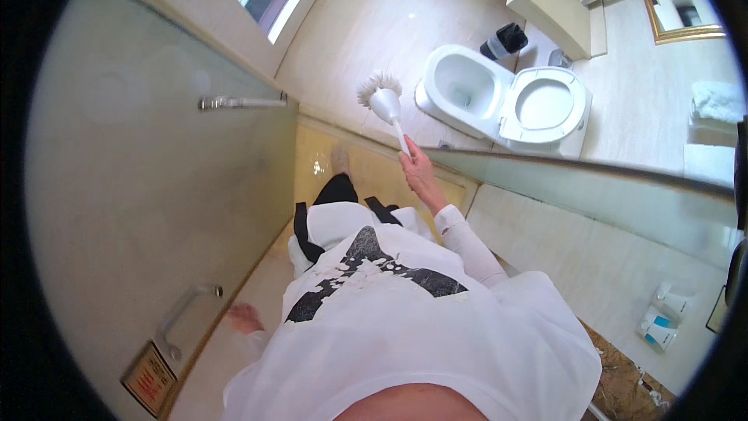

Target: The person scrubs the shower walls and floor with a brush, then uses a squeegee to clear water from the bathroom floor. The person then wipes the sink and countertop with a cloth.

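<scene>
Head view, clock from picture centre: we have the toilet brush [385, 104] at 12 o'clock, held clear of the pale tile floor [343, 39], its bristles toward 11 from the right hand [421, 175]. That hand is closed round the lower handle; the left hand [246, 317], between 7 and 8, is blurred and we can't tell its grip. We judge the brush light, with a stiff plastic handle and cup, springy bristles and little risk of breaking; it may turn slippery if wet. Best hold is where the fingers sit, low on the handle, away from the bristles. Surface: glossy yellow floor [312, 157] underfoot, bright glints, wet or just shiny we can't say. Room: white toilet [492, 119] between 1 and 2, near the bristles, lid end farther off; dark bin [503, 40] just beyond, then a vanity [549, 4]. Frosted glass door [132, 164] at 9 with metal handle [241, 102]; glass panel [615, 187] at 3. Tissue-like boxes [662, 318] near 4.
</scene>
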`<state>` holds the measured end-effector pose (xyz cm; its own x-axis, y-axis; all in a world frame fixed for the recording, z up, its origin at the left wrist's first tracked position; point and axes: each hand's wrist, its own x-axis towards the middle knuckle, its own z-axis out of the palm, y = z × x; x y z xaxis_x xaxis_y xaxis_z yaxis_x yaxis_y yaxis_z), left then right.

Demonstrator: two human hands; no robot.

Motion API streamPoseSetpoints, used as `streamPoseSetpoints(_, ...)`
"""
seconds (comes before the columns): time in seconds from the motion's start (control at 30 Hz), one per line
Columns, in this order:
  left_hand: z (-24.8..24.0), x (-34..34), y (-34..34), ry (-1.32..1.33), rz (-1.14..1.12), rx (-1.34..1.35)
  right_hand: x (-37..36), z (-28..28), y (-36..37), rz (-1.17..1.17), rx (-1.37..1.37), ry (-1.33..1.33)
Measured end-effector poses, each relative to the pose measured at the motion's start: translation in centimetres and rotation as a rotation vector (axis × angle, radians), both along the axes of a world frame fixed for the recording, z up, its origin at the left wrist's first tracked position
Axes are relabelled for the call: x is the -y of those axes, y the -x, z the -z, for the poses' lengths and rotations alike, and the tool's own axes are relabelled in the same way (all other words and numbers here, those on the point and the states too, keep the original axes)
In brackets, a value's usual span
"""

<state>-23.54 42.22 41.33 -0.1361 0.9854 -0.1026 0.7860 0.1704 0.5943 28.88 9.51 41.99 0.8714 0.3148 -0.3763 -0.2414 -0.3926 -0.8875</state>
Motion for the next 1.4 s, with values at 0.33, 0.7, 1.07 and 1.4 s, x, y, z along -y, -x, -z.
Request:
streamPoseSetpoints(0.33,12.1,-1.5,-30.2,0.605,0.859,0.297,-10.7,0.2,-12.4,0.215,0.224,0.109)
streamPoseSetpoints(0.7,1.8,-11.3,-76.9,0.745,0.734,0.765,-10.5,-0.4,-36.7,0.275,0.264,0.203)
streamPoseSetpoints(1.07,12.2,-18.4,-85.9,0.854,0.727,0.198,-16.6,-16.6,-70.9,0.313,0.705,-0.119)
streamPoseSetpoints(1.4,14.5,-26.9,-115.1,0.756,1.140,0.115,-9.6,7.5,-82.8,0.666,0.314,0.747)
